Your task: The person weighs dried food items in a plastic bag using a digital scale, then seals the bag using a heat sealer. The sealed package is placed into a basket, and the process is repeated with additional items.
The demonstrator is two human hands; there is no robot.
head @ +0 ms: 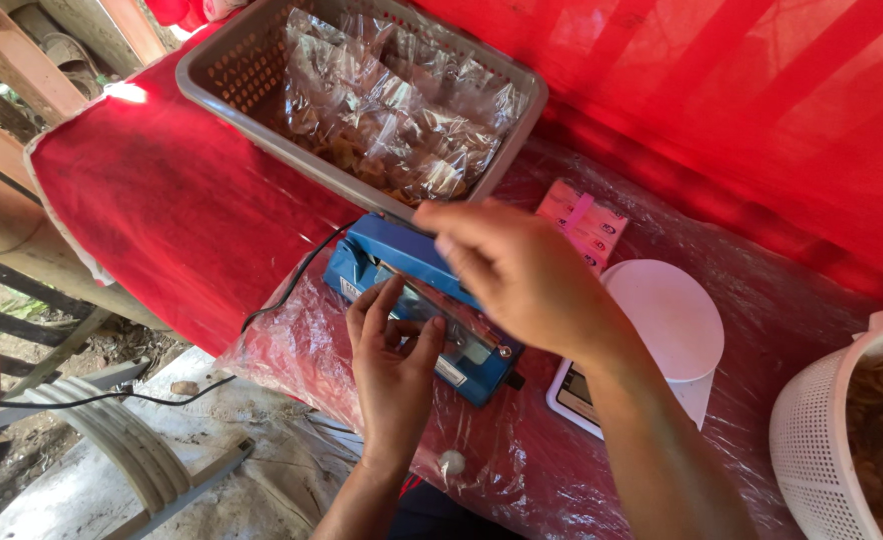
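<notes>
Blue heat sealer (417, 305) sits on a plastic-covered red table (162, 200). The left hand (394, 360) lies spread on a clear bag across its bar; the right hand (522, 275) presses the arm down, fingers curled. Behind the sealer stands a grey basket (212, 70) of packed bags, beside it a white scale (667, 330). Fingers near the bar risk a burn, I judge.

Two bare hands: left hand (394, 372), right hand (522, 272). Both forearms are bare to the frame edge; no sleeves, gloves, rings, wristbands or watch visible. Fingernails are short and unpainted.
</notes>
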